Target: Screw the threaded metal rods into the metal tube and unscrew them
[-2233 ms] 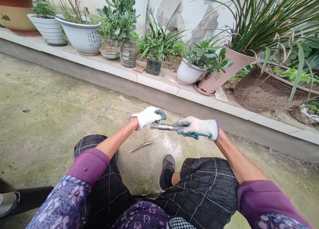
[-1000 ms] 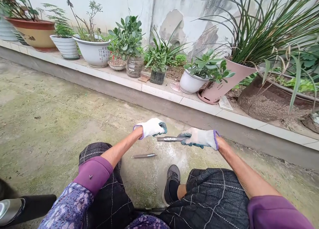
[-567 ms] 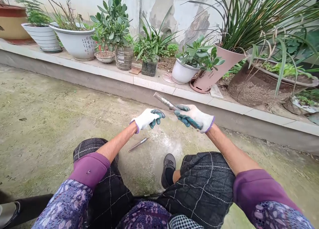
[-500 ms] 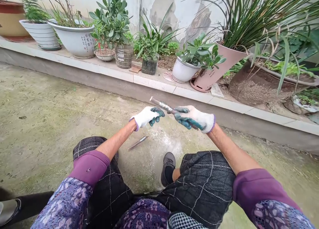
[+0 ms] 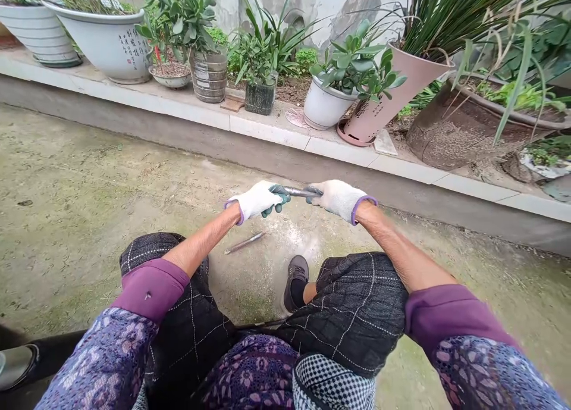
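Note:
A brownish rod (image 5: 298,192) with a silvery, ridged stretch at its middle is held nearly level between my hands, above the concrete floor. Both hands wear white knitted gloves with dark green coated palms and purple cuffs. My left hand (image 5: 263,199) is closed around the rod's left end, hiding it. At the other end, my right hand (image 5: 335,198) grips with its back turned up, and the fingers cover part of the rod. A second, similar rod (image 5: 244,243) with a silvery section lies on the floor below my left hand.
Whitish powder (image 5: 294,234) is scattered on the concrete floor (image 5: 89,178). Ahead runs a low tiled ledge (image 5: 267,131) bearing several potted plants, among them a white pot (image 5: 328,105) and a tilted pink planter (image 5: 379,103). My shoe (image 5: 297,279) stands near the powder.
My left hand has taken hold of the rod's free left end. The rod has swung from slanted to nearly level, and my right hand has turned its back upward. The view has shifted slightly.

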The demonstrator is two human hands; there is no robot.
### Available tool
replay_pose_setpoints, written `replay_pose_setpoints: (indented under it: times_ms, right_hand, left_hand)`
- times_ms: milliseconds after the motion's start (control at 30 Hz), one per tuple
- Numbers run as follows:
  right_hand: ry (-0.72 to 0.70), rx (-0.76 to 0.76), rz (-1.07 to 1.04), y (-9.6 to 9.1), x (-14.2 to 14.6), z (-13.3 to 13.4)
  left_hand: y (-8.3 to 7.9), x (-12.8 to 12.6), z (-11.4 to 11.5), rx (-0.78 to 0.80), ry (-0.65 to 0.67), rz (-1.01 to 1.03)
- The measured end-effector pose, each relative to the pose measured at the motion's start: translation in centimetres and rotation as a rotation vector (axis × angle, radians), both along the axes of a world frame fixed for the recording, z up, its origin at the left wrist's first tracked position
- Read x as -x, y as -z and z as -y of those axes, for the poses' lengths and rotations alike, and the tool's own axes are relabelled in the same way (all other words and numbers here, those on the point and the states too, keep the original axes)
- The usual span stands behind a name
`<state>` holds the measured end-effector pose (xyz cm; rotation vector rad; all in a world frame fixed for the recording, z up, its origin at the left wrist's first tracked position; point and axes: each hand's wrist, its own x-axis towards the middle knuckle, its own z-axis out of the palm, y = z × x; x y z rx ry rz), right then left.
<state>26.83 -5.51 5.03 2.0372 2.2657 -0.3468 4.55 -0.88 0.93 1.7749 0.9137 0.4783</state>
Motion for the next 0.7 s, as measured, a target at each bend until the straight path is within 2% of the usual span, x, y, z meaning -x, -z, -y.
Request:
replay_pose_setpoints:
  times_ms: [100,200,333,433,567,633,700]
  right_hand:
    - [0.029,-0.147,-0.005,0.1,-0.5,-0.3]
    - [0.096,-0.233,-0.256,0.2,-0.5,-0.3]
    - [0.219,-0.069,-0.768,-0.4,0.7,0.4]
    - [0.200,0.074,-0.973,-1.2,1.5,1.1]
    - [0.132,0.213,-0.996,-1.6,1.3,1.8]
    - [0.073,0.322,-0.889,-1.3,0.8,2.0]
    - [-0.002,0.392,-0.682,-0.8,0.4,1.9]
  left_hand:
    - [-0.1,0.0,-0.3,0.046,-0.027,0.071]
    - [-0.3,0.2,-0.3,0.094,-0.008,0.156]
    - [-0.5,0.2,-0.2,0.120,0.042,0.229]
    - [-0.5,0.2,-0.4,0.089,0.049,0.219]
    - [-0.7,0.6,-1.1,-0.011,-0.020,0.169]
    - [-0.9,0.9,-1.5,-0.072,-0.037,0.113]
    - [-0.9,1.2,-1.8,-0.116,-0.042,0.055]
